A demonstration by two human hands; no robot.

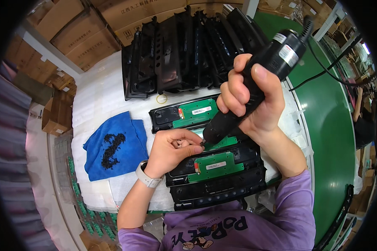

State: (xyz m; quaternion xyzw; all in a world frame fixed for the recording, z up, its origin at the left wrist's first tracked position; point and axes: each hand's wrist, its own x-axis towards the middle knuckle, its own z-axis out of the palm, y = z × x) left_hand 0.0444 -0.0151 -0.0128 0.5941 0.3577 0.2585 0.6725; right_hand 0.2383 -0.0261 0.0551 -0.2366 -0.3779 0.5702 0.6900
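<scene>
My right hand (266,94) is wrapped round a black corded electric screwdriver (234,109), which tilts down to the left. My left hand (165,146) pinches what looks like a small black screw (202,143) at the tool's tip. Both hands are over a row of long black plastic housings (184,175) with green circuit boards (217,166) set in them. The tool and fingers partly cover the middle board. To the left, a pile of small black screws (110,151) lies on a blue cloth (134,131).
Many black plastic housings (167,58) are stacked at the back of the white-covered table (100,92), beside a yellow ring (161,99). A green surface (333,125) runs along the right. Cardboard boxes (83,37) stand behind. The screwdriver's cable (322,69) trails right, where another person (362,113) is.
</scene>
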